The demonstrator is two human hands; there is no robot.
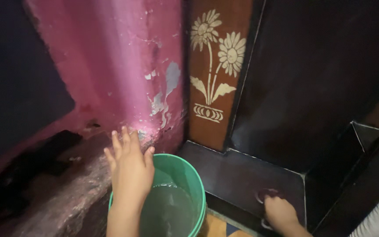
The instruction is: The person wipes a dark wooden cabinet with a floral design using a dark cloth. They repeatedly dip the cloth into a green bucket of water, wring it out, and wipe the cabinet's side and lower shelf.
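Water is held in a green bucket (185,175). The left hand (130,169) is spread open above its rim, nothing gripped. The right hand (280,213) is closed on a cloth (266,194) on the dark ledge (233,175).

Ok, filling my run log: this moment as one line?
left hand: open over green bucket | right hand: on dark step

A worn home corner: peeling pink wall (123,66), flower-stencilled wooden panel (216,66), green water bucket (185,184).

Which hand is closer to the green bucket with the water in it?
The left hand. It is spread open right over the green bucket's left rim. The right hand is off to the bucket's right, closed on a dark ring handle of the cabinet.
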